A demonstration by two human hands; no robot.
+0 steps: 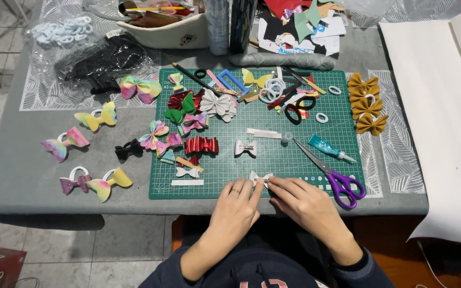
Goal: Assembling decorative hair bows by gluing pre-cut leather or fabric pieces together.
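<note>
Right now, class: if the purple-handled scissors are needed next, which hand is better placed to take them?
Probably the right hand: the purple-handled scissors lie on its side of the small white bow; the left hand would cross over.

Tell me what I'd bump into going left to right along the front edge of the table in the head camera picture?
Purple bow on a white ring → yellow-and-pink bow → white strip → left hand → small white bow → right hand → purple-handled scissors.

Scissors (331,173) right of bow (260,177), on mat (300,160)
</note>
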